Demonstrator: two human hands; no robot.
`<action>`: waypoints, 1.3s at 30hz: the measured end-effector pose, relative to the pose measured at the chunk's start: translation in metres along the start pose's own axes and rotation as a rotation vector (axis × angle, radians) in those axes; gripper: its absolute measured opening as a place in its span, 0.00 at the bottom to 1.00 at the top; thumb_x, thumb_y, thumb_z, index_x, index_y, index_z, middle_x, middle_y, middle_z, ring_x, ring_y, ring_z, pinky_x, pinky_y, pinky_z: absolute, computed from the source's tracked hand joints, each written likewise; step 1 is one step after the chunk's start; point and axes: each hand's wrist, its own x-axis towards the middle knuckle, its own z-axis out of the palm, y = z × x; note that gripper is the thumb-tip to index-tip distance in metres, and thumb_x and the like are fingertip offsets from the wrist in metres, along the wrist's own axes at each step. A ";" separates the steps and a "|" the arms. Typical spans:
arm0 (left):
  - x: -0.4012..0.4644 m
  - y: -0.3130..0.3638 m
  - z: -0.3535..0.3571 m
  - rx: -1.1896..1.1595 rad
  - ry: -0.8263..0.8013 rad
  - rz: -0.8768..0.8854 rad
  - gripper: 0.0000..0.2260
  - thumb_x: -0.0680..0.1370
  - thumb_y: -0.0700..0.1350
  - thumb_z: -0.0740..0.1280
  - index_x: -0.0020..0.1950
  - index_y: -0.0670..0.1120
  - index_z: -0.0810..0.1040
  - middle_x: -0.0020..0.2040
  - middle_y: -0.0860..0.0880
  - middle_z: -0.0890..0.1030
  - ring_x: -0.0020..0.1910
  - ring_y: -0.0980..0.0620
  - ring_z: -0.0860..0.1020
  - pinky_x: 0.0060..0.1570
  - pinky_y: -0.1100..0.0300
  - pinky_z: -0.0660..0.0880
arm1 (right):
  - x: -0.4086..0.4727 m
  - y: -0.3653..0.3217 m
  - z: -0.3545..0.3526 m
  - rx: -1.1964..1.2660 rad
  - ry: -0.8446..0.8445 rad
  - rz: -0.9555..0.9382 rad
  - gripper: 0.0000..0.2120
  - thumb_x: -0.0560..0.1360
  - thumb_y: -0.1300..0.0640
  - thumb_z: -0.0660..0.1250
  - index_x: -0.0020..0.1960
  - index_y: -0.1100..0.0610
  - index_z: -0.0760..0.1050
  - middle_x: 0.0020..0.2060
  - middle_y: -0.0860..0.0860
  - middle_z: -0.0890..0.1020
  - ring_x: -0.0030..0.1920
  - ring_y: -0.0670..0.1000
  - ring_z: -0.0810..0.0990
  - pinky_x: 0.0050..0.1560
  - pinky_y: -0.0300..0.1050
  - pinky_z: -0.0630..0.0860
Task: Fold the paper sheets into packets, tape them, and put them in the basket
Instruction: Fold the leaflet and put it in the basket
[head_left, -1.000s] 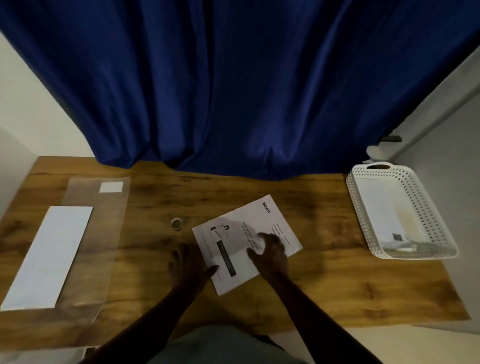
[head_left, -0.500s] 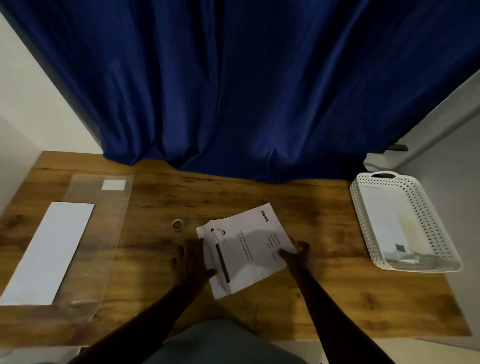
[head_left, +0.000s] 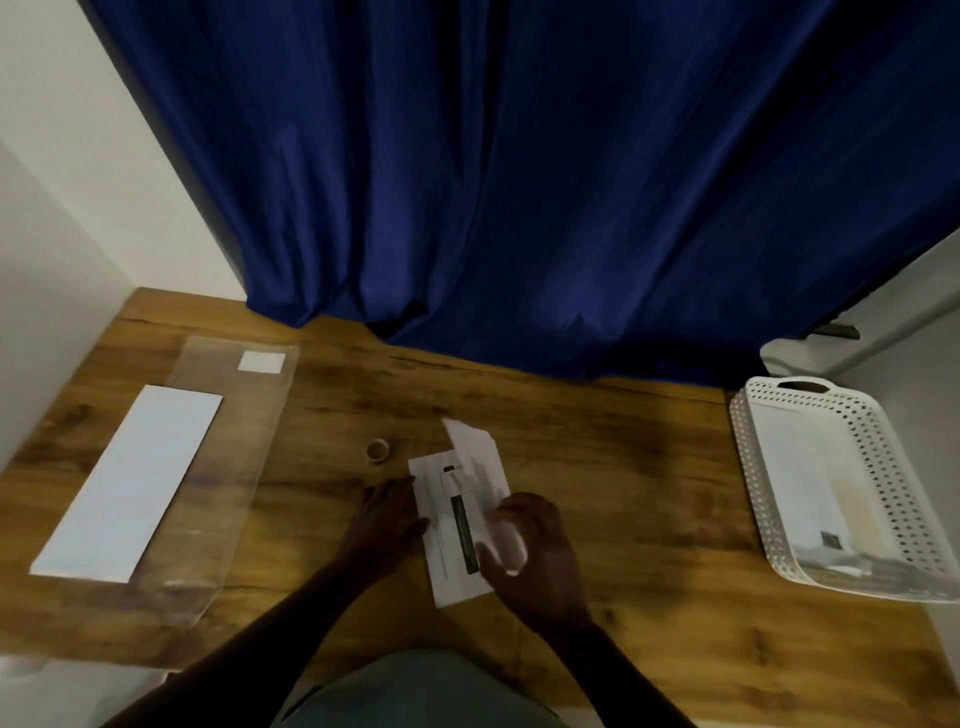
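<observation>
A printed white paper sheet (head_left: 456, 512) lies half folded in the middle of the wooden table (head_left: 623, 493), its right part turned over to the left. My right hand (head_left: 530, 551) grips that folded-over flap near the sheet's lower right. My left hand (head_left: 387, 512) lies flat with fingers spread, pressing the sheet's left edge. A small tape roll (head_left: 378, 450) stands just beyond my left hand. At the right edge of the table is the white perforated basket (head_left: 883, 467), with paper lying inside it.
A long white paper strip (head_left: 130, 480) lies on a clear plastic sleeve (head_left: 244, 441) at the table's left, with a small white label (head_left: 262, 362) near its far end. A blue curtain (head_left: 519, 182) hangs behind the table.
My right hand has swung the sheet's right side over to the left, making it a narrower folded shape. My left hand has stayed at the left edge.
</observation>
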 end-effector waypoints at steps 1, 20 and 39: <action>0.000 0.000 -0.004 -0.074 0.034 0.001 0.17 0.82 0.54 0.59 0.69 0.52 0.71 0.68 0.48 0.75 0.67 0.50 0.74 0.67 0.45 0.71 | -0.002 -0.004 0.009 -0.058 -0.062 -0.043 0.26 0.71 0.32 0.66 0.64 0.44 0.72 0.66 0.43 0.70 0.65 0.43 0.69 0.62 0.40 0.73; -0.033 0.009 0.018 0.233 -0.059 0.130 0.40 0.60 0.60 0.80 0.69 0.54 0.72 0.71 0.41 0.70 0.69 0.37 0.67 0.58 0.39 0.76 | 0.041 0.029 0.067 -0.036 -0.145 0.618 0.38 0.70 0.40 0.72 0.73 0.53 0.63 0.66 0.55 0.72 0.64 0.56 0.73 0.59 0.52 0.77; -0.025 0.042 0.004 -0.284 0.009 -0.198 0.35 0.74 0.68 0.62 0.76 0.51 0.62 0.76 0.48 0.65 0.74 0.45 0.65 0.71 0.44 0.68 | 0.063 0.010 0.029 0.561 -0.317 0.682 0.15 0.74 0.52 0.72 0.59 0.52 0.77 0.54 0.50 0.82 0.53 0.53 0.81 0.51 0.49 0.78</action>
